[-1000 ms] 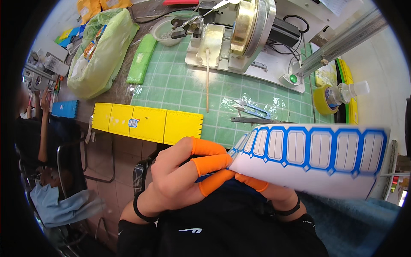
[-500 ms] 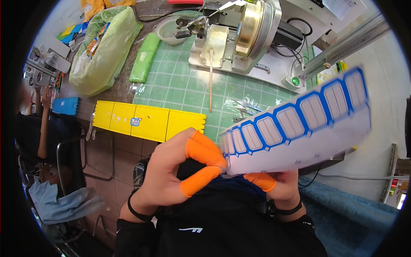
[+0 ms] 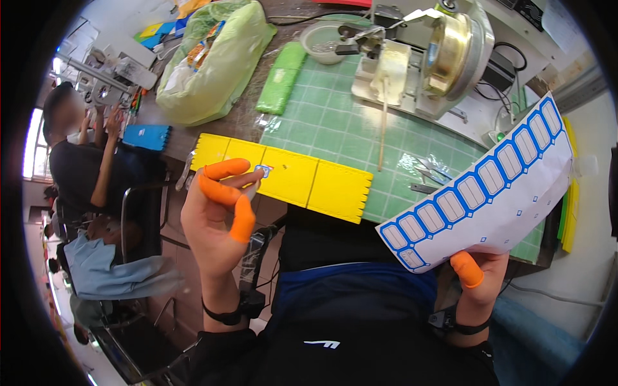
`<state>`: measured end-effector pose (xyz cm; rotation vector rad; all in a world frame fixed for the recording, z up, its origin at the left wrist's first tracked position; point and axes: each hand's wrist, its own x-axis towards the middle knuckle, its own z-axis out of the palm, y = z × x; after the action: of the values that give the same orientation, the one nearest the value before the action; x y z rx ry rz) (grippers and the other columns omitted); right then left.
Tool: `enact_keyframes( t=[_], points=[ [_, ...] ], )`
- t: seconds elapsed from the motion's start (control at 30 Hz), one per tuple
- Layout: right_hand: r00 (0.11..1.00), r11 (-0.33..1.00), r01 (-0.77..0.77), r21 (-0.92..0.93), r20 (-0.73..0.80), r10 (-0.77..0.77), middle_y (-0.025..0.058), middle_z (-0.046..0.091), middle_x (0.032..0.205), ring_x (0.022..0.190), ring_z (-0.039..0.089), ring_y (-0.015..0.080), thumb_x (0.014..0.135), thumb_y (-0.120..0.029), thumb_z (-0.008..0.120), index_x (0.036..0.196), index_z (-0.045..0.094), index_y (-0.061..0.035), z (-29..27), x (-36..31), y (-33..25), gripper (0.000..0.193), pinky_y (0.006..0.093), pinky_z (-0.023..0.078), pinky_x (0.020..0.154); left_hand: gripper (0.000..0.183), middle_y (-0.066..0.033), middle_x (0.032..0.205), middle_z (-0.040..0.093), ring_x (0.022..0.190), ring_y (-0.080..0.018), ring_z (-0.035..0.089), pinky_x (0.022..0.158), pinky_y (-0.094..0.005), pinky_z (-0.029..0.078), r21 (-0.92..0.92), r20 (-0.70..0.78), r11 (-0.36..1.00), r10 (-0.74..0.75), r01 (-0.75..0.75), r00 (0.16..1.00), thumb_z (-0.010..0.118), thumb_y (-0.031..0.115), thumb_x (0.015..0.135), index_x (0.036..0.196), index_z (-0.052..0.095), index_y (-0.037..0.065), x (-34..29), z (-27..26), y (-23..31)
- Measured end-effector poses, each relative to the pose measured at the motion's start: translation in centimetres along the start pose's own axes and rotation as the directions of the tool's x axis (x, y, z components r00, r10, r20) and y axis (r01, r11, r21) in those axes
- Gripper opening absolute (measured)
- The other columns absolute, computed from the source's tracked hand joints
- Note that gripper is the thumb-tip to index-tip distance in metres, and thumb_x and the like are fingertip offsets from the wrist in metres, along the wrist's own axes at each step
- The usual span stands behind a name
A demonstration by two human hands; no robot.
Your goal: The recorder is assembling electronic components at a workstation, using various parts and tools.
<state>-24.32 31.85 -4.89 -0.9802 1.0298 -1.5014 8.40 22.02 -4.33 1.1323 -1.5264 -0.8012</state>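
My left hand [image 3: 217, 222] is raised over the near edge of the yellow strip [image 3: 293, 177], with orange finger cots on its thumb and two fingers. Its fingers are curled, and a small pale piece [image 3: 252, 189], seemingly a label, is at the thumb tip. Just beyond the fingertips, a blue-edged label [image 3: 262, 171] is stuck on the strip. On the right, my right hand [image 3: 484, 273] grips a white label sheet [image 3: 479, 199] from below, its orange-capped thumb on the front. Blue-bordered labels line the sheet's upper edge; a single one is below them at the left corner.
A machine with a brass-coloured wheel [image 3: 447, 55] stands at the back on the green gridded mat [image 3: 322, 109]. Tweezers [image 3: 428, 170] lie near the sheet. Left of the mat are a green packet [image 3: 281, 80] and a plastic bag [image 3: 215, 71]. Another person [image 3: 80, 167] sits far left.
My left hand has moved left, away from the sheet's corner, to above the yellow strip. My right hand has swung the sheet to the right. The whole view has shifted.
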Motion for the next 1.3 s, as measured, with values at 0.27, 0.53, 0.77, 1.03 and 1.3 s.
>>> enact_keyframes(
  t=[0.27, 0.53, 0.77, 1.03, 1.3],
  points=[
    [0.999, 0.983, -0.043, -0.18, -0.013, 0.041, 0.0105, 0.072, 0.092, 0.086, 0.068, 0.0197, 0.077, -0.002, 0.082, 0.095, 0.07, 0.0008, 0.4, 0.3, 0.0, 0.022, 0.0293, 0.051, 0.081, 0.016, -0.0173, 0.103, 0.064, 0.09, -0.0338, 0.065, 0.078, -0.037, 0.051, 0.674, 0.104, 0.716, 0.154, -0.183, 0.983, 0.066, -0.008, 0.075, 0.084, 0.055, -0.002, 1.3, -0.2, -1.8],
    [0.997, 0.967, -0.075, -0.244, -0.002, 0.077, 0.01, 0.072, 0.092, 0.085, 0.068, 0.0188, 0.078, -0.004, 0.082, 0.096, 0.069, 0.0002, -0.5, 0.1, -0.1, 0.023, 0.0279, 0.051, 0.078, 0.018, -0.018, 0.1, 0.062, 0.089, -0.0356, 0.064, 0.078, -0.0387, 0.051, 0.712, 0.125, 0.689, 0.067, -0.136, 0.99, 0.07, -0.007, 0.076, 0.088, 0.058, -0.003, 1.7, 0.0, -3.2],
    [0.994, 0.974, -0.11, -0.197, -0.044, 0.103, 0.0093, 0.072, 0.091, 0.085, 0.067, 0.0185, 0.078, -0.005, 0.082, 0.097, 0.068, -0.0013, -0.1, 0.2, 0.1, 0.024, 0.0297, 0.05, 0.081, 0.021, -0.0167, 0.103, 0.065, 0.091, -0.0272, 0.068, 0.082, -0.0332, 0.056, 0.668, 0.117, 0.737, 0.036, -0.105, 0.992, 0.075, -0.005, 0.078, 0.095, 0.062, -0.004, 1.9, -0.3, -3.9],
    [0.998, 0.981, -0.062, -0.185, -0.004, 0.063, 0.013, 0.075, 0.093, 0.087, 0.072, 0.0211, 0.076, 0.003, 0.081, 0.098, 0.073, 0.0003, -0.4, 0.4, 0.3, 0.024, 0.0308, 0.054, 0.083, 0.021, -0.0164, 0.11, 0.067, 0.103, -0.0205, 0.067, 0.093, -0.0308, 0.056, 0.339, 0.012, 0.935, -0.112, 0.102, 0.994, 0.067, -0.013, 0.083, 0.102, 0.061, -0.006, 1.9, -0.9, -2.8],
    [0.996, 0.982, -0.09, -0.165, -0.042, 0.084, 0.0132, 0.075, 0.095, 0.091, 0.071, 0.0214, 0.076, 0.005, 0.08, 0.102, 0.072, 0.0003, -0.3, 0.4, 0.7, 0.028, 0.0322, 0.054, 0.086, 0.016, -0.0184, 0.113, 0.068, 0.102, -0.0172, 0.068, 0.088, -0.0277, 0.057, 0.11, -0.062, 0.954, -0.273, 0.279, 0.96, 0.065, -0.013, 0.086, 0.099, 0.06, -0.008, 1.8, -1.3, -3.9]
  ],
)
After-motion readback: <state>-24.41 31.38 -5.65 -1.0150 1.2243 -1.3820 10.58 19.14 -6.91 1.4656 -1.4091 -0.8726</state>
